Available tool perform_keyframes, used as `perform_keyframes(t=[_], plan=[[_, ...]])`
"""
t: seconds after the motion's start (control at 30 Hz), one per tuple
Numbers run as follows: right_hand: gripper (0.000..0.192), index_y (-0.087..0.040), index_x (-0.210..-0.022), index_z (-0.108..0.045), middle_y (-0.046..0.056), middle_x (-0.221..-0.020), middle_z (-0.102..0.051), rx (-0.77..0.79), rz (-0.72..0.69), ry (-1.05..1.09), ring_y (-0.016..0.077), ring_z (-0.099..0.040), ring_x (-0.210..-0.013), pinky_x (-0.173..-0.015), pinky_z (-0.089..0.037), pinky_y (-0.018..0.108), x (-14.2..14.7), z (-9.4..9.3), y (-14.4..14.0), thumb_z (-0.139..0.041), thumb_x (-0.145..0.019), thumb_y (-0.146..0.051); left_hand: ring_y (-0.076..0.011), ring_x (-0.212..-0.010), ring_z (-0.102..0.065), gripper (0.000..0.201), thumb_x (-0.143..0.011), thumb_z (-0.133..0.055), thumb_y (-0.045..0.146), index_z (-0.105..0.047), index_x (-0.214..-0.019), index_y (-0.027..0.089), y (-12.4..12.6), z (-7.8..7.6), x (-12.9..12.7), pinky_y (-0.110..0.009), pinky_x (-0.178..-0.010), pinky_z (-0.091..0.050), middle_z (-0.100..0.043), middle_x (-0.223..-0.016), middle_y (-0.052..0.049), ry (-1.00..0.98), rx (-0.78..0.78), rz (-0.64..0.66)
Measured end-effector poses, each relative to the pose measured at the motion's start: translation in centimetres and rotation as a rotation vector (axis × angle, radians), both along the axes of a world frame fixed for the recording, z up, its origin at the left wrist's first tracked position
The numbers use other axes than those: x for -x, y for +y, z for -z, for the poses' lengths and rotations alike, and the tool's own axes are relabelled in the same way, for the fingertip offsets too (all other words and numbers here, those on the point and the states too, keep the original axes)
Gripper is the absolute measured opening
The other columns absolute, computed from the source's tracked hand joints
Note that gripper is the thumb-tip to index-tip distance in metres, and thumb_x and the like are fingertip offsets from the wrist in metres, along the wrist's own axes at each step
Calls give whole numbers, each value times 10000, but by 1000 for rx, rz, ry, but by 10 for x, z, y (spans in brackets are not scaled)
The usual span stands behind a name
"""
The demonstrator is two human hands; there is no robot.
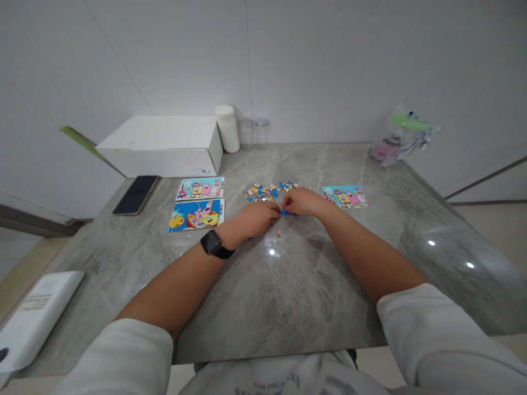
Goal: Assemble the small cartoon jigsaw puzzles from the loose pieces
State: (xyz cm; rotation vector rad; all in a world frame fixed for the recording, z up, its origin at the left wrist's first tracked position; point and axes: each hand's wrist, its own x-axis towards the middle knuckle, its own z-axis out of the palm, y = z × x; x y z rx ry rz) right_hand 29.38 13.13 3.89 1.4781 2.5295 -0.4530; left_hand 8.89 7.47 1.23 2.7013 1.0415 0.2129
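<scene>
My left hand [259,218], with a black watch on the wrist, is closed at the fingertips beside a blue jigsaw puzzle piece [284,212]. From the right, my right hand [303,202] meets it, thumb and fingers pinched on the same small blue spot. The fingers partly hide what they hold. Just behind the hands lies a loose pile of jigsaw puzzle pieces [261,192], with a smaller cluster of pieces [287,186] to its right. One pinkish puzzle piece [280,233] rests alone in front of my hands.
Two cartoon picture cards, an upper card [200,188] and a lower card [196,214], lie left; a similar card [346,196] lies right. Around the table are a phone [136,195], white box [160,145], white bottle [228,129], clear jars [261,132] and a plastic bag [401,137].
</scene>
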Motion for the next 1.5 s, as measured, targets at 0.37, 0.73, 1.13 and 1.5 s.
perform_keyframes(t=[0.37, 0.73, 1.13, 1.5], plan=[[233, -212, -1055, -832, 22, -971, -829, 119, 7, 83, 166, -725, -846, -676, -447, 219, -10, -2, 9, -693, -867, -210, -227, -1151, -714, 306, -987, -542, 178, -792, -1155, 233, 4, 6, 2, -343, -1008, -547, -750, -1289, -64, -9, -11, 15], [242, -217, -1067, -835, 17, -958, -830, 184, 15, 130, 180, -728, -871, -731, -480, 224, -25, -3, 20, -725, -854, -253, -223, -1109, -730, 318, -977, -536, 145, -804, -1124, 232, 9, 4, 10, -327, -941, -553, -779, -1225, -61, 34, -57, -58], [214, -205, -1000, -849, 18, -911, -821, 124, 13, 14, 162, -699, -801, -645, -421, 226, -19, -8, 11, -699, -873, -290, -246, -1017, -712, 317, -982, -518, 152, -789, -1130, 224, -1, -4, 3, -352, -833, -554, -735, -1176, -89, 72, -98, -68], [231, -216, -1037, -850, 33, -966, -833, 128, 14, 27, 177, -726, -848, -677, -449, 234, -14, 0, 13, -705, -865, -271, -278, -1219, -626, 270, -1020, -551, 221, -749, -1204, 225, -14, -11, -13, -459, -1091, -484, -724, -1300, -96, -25, -116, 121]])
